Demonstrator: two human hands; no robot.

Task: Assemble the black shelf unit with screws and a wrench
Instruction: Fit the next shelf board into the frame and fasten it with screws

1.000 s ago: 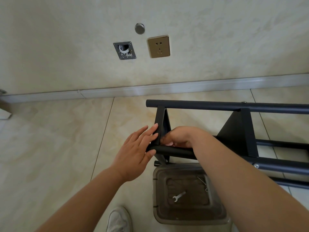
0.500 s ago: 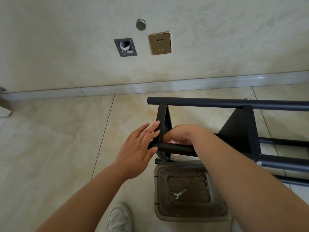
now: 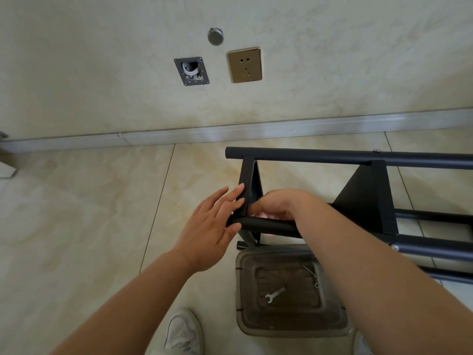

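Two shoes show at the near edge of the floor, only the left shoe [image 3: 183, 334] in full. Just beyond it a brown plastic bin [image 3: 291, 329] stands with its lid shut, and the wrench [image 3: 274, 294] lies loose on the lid, touched by nobody; a few small bits of hardware [image 3: 311, 274], too small to name, lie near the lid's right side.

Past the bin the shelf unit [image 3: 363, 201] lies on its side on the floor, running off to the right. Its tubes already carry two triangular shelf panels, and a screw head [image 3: 395, 247] shows in the nearest right tube, so I judge much of the frame is joined.

Work is at the left end panel. The left hand [image 3: 210, 226] lies flat with straight fingers [image 3: 231, 198] pressed on the panel's edge and the end of the near tube [image 3: 266, 225], steadying rather than gripping. The right hand [image 3: 277, 204] is curled behind that tube at the joint; its fingertips are hidden, so I cannot tell whether it pinches a screw. My guess is a screw is being started by hand here, with wrench tightening left to do.

Farther off stands the wall, with a gold socket [image 3: 244, 64] and an open box [image 3: 191, 71].
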